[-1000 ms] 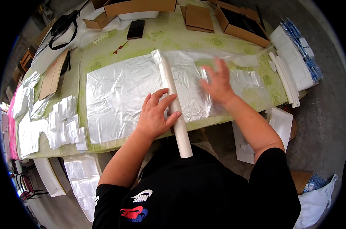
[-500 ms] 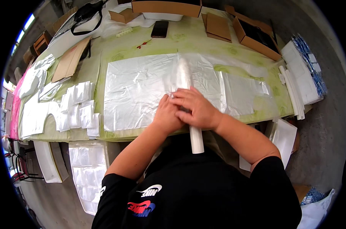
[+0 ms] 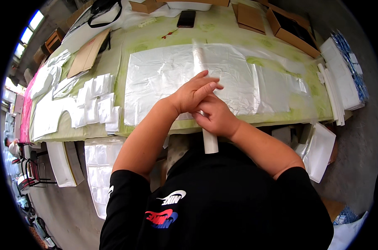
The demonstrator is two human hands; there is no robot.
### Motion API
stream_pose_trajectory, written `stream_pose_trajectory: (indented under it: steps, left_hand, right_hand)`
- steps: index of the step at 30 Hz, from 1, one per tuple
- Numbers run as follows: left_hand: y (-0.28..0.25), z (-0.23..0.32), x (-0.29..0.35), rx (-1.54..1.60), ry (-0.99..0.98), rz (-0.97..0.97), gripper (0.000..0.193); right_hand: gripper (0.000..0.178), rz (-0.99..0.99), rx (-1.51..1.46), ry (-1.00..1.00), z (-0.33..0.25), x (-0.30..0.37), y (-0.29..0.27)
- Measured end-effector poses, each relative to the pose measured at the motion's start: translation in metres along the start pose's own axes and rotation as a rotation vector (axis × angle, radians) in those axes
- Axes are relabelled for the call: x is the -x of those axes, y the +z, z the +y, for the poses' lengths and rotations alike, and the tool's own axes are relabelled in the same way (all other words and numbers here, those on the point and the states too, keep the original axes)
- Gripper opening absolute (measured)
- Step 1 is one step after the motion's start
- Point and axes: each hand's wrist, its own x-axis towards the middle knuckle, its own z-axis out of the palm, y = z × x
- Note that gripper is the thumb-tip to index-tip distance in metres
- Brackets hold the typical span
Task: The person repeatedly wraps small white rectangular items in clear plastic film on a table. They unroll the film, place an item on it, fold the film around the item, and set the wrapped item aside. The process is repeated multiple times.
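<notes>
A slim white tube wound with clear plastic film, a film roll (image 3: 200, 62), points away from me over the table edge. Its far end is blurred, and its near end sticks out toward my body. My right hand (image 3: 218, 117) is curled around the roll near the edge, its thumb on the left side. Over the roll and partly across the right hand lies my left hand (image 3: 193, 92), fingers stretched out, not gripping. Under the roll, a large sheet of clear plastic film (image 3: 155, 83) is spread flat, wrinkled and shiny.
Folded white packets (image 3: 89, 104) lie at the left. A phone (image 3: 186, 19) and cardboard boxes (image 3: 291, 33) are at the back. White tubes (image 3: 331, 96) and a stack of blue-edged packs (image 3: 345, 68) stand right. Plastic bins (image 3: 316, 154) sit below the table edge.
My left hand has slid forward and over the roll, its fingers now extended. My right hand has curled lower around the roll. The whole view has shifted slightly.
</notes>
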Motion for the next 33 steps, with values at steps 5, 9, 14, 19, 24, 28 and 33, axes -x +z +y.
stream_pose_trajectory:
  steps: [5,9,14,19,24,28,33]
  left_hand:
    - [0.003,-0.029,0.041,-0.021,-0.071,0.149,0.023]
    - [-0.017,0.001,0.064,-0.556,-0.068,0.286,0.024]
    - [-0.009,0.029,0.083,-0.622,-0.247,0.101,0.04]
    - [-0.049,0.019,0.112,-0.593,-0.504,0.33,0.06]
    - [-0.042,0.025,0.106,-0.656,-0.927,0.126,0.09]
    - [-0.062,0.025,0.105,-0.79,-1.151,0.17,0.099]
    - [-0.065,0.012,0.123,-0.812,-1.099,0.237,0.097]
  right_hand:
    - [0.022,-0.166,0.021,-0.223,-0.004,0.032,-0.011]
    - [0.024,-0.191,-0.087,-0.304,-0.026,0.024,0.006]
    - [0.025,-0.252,-0.141,-0.348,-0.02,0.03,0.013]
    - [0.024,-0.108,-0.133,-0.21,-0.012,0.057,-0.006]
    - [0.024,-0.07,-0.12,-0.243,-0.011,0.057,-0.012]
    - [0.024,-0.045,-0.15,-0.209,-0.006,0.063,-0.015]
    - [0.023,-0.037,-0.163,-0.193,-0.005,0.066,-0.019]
